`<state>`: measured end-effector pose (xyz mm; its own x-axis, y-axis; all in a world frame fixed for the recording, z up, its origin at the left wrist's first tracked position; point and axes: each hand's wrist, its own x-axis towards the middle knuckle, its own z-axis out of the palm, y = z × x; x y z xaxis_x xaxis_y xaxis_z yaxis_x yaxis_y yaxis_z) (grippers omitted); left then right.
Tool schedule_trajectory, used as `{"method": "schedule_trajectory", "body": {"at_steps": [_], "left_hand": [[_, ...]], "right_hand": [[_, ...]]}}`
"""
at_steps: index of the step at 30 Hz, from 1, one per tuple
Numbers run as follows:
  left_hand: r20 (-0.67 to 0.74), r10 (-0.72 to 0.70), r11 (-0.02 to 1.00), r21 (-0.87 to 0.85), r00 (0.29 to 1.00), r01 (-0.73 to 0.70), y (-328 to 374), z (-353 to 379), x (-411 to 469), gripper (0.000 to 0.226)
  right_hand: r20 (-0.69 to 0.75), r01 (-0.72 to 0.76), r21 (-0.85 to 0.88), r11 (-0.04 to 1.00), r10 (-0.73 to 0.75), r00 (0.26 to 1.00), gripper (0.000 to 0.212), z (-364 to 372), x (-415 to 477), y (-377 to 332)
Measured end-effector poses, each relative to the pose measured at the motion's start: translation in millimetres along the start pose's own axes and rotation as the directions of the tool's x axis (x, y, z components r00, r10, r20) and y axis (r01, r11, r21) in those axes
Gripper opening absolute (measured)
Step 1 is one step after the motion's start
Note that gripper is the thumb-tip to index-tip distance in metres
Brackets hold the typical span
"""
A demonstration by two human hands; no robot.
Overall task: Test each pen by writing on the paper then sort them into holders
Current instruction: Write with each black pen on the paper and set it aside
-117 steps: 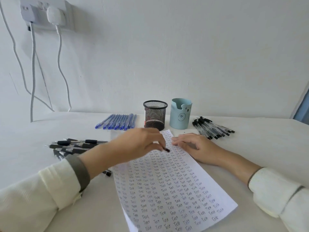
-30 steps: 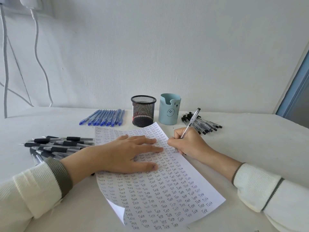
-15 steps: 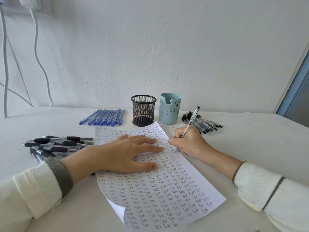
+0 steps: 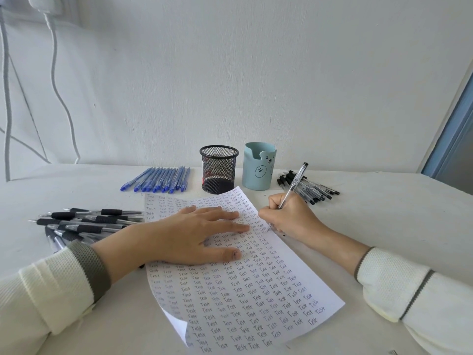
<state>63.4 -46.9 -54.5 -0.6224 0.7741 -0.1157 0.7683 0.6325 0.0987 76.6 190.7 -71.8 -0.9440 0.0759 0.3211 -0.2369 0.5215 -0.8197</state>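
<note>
Head view, sole camera.

Hidden or unclear: the left hand (image 4: 194, 234) covers part of the upper written rows of the paper (image 4: 243, 298). The left forearm covers the near end of the pile of black-grip pens (image 4: 87, 221). The tip of the held pen (image 4: 294, 185) sits at the sheet's right edge; whether it touches cannot be told. The paper's near-left corner curls up and its bottom edge is cut off by the frame. The inside of the blue bear holder (image 4: 259, 166) cannot be seen. The wall charger (image 4: 43, 3) is cut off at the top.

Pose: the left forearm comes in from the lower left, palm down on the paper. The right hand (image 4: 289, 219) rests on the tabletop (image 4: 384, 213) at the sheet's right edge, forearm coming in from the lower right.

Fingers: the left fingers (image 4: 230, 228) lie straight, slightly spread, flat on the sheet, holding nothing. The right fingers (image 4: 271, 203) are curled round the pen's lower barrel, and its cap end tilts up and away.

Location: the paper, filled with rows of "Test", lies at centre. The black mesh holder (image 4: 218, 170) and the blue bear holder stand upright, side by side, just beyond its far edge. A row of blue pens (image 4: 158, 179) lies left of the mesh holder; a heap of black-capped pens (image 4: 314, 188) lies right of the bear holder.
</note>
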Motion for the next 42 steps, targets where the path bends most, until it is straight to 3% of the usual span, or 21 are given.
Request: {"method": "schedule_trajectory", "body": {"at_steps": [8,17,22,27,30,34,39,42], "left_hand": [[-0.015,0.005,1.0,-0.006,1.0,-0.005,0,1,-1,0.062],[-0.009,0.001,1.0,-0.017,1.0,-0.001,2,-2,-2,0.061],[-0.012,0.001,1.0,-0.014,1.0,-0.001,2,-1,-2,0.061],[-0.006,0.0,1.0,-0.009,1.0,0.0,1,-1,-2,0.063],[0.003,-0.003,1.0,-0.006,1.0,0.003,3,-3,-2,0.064],[0.001,-0.003,1.0,-0.007,1.0,0.003,2,-2,-2,0.064],[-0.004,-0.002,1.0,-0.004,1.0,0.002,1,-1,-2,0.065],[0.001,0.0,1.0,-0.007,1.0,0.0,1,-1,-1,0.065]], "right_hand": [[-0.01,-0.161,0.265,0.951,0.17,0.985,0.035,-16,6,-13],[-0.051,-0.209,0.264,0.942,0.23,0.972,0.034,-41,20,-10],[-0.169,-0.142,0.309,0.94,0.201,0.965,0.04,-55,25,-3],[-0.258,0.02,0.487,0.873,0.122,0.958,0.017,-61,29,0],[-0.303,0.037,0.307,0.951,0.061,0.951,0.008,-68,32,14],[-0.363,0.072,0.054,0.996,-0.048,0.931,0.013,-69,32,25],[-0.272,0.21,-0.332,0.92,-0.306,0.912,0.021,-69,39,44],[-0.188,0.223,-0.458,0.861,-0.339,0.922,0.022,-70,46,55]]}}
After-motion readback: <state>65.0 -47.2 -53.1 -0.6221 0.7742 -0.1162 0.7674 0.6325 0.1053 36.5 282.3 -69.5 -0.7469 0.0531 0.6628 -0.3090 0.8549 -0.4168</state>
